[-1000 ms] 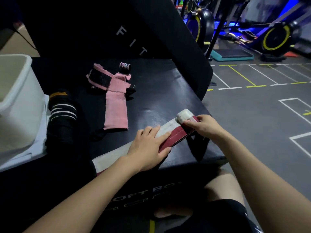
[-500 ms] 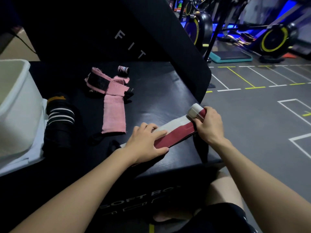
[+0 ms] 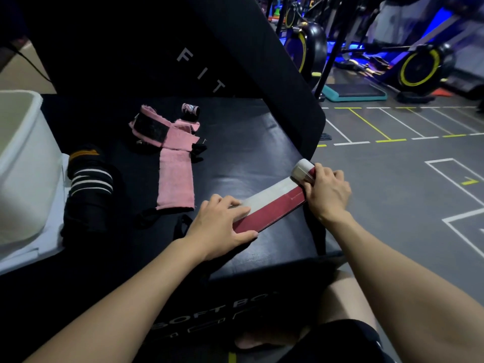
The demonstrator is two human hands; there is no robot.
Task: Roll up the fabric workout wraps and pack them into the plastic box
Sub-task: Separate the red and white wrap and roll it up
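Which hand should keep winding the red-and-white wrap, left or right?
Right. The right hand already grips the rolled end of the red-and-white wrap at the box's far edge, while the left hand lies flat on the unrolled strip, pinning it; probably best left as the anchor.

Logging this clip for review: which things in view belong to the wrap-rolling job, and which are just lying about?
Job: red-white wrap, its rolled end in the right hand, flat end pinned by the left hand; pink wrap; striped black wrap; small roll; white box.

Lying about: exercise bikes; step platform.
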